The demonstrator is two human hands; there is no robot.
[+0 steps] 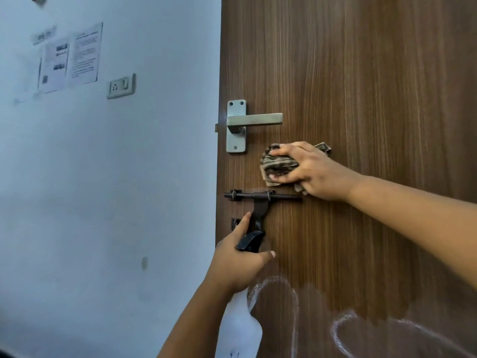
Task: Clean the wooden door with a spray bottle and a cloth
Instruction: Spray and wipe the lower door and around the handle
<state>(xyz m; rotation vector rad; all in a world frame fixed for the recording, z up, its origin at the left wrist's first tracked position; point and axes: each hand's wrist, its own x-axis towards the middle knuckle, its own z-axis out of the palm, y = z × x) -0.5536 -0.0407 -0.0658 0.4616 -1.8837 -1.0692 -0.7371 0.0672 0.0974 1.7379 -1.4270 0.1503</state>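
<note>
Wooden door (374, 73): dark brown grain, fills the right half of view. Foamy white streaks (343, 329) ring wet patches at its lower part, about 5 o'clock from frame centre.

Cloth (277, 165): bunched, patterned brown and tan, pressed flat against the door at 4 o'clock from the metal lever handle (254, 120), just above the dark sliding bolt (260, 197). Right hand (309, 171) grips it, fingers curled round the wad, thumb under it.

Spray bottle (241, 329): white body, black trigger head (250, 240), held upright near the door's edge, at 6 o'clock from the bolt. Left hand (237, 264) wraps the neck; index finger extended up beside the head, thumb across the front.

Wall (103, 202): pale, at 9 o'clock. Carries a switch-and-socket plate (121, 86) and, at 10 o'clock, posted paper notices (69, 58), text unreadable.
</note>
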